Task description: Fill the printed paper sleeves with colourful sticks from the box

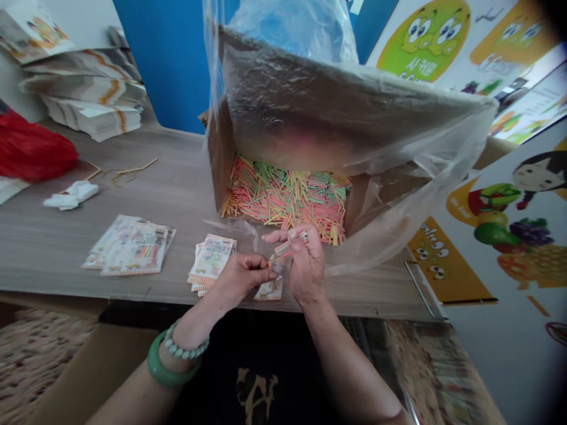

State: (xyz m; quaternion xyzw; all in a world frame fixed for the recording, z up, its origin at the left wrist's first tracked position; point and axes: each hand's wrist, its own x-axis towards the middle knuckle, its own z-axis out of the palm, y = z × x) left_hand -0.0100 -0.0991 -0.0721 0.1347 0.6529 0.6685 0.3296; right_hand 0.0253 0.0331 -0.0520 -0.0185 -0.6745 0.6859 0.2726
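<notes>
My left hand, with green bracelets at the wrist, pinches the upper part of a small clear packet with a striped edge, near the table's front edge. My right hand is just right of it, its fingers closed on a small bundle of coloured sticks that tilts toward the packet. Behind the hands, a box lined with clear plastic holds a pile of pink, green and yellow sticks. Left of my left hand lies a small stack of packets.
Farther left on the table lie filled packets, a crumpled white tissue and a red bag. Stacked printed sheets stand at the back left. Loose plastic lining spreads right of the box.
</notes>
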